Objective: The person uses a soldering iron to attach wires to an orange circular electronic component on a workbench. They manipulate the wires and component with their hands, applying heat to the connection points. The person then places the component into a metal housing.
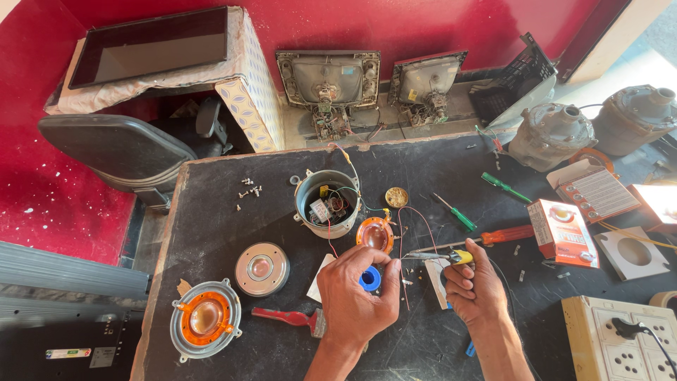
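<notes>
Bare tabletop (211, 212) left; metal can (326, 202), orange diaphragm (374, 234), screwdrivers (493, 237) crowd space ahead of fingers.

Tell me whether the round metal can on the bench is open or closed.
Open. The metal can stands upright with no lid, so the wires and small parts inside show from above.

A green screwdriver (455, 212), a red-handled brush (290, 317) and a small cardboard box (563, 233) lie on the dark workbench (211, 226).

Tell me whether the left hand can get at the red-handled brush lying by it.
Probably yes. The left hand rests beside the red-handled brush, with only bare tabletop between them, but its fingers seem busy around a blue spool.
</notes>
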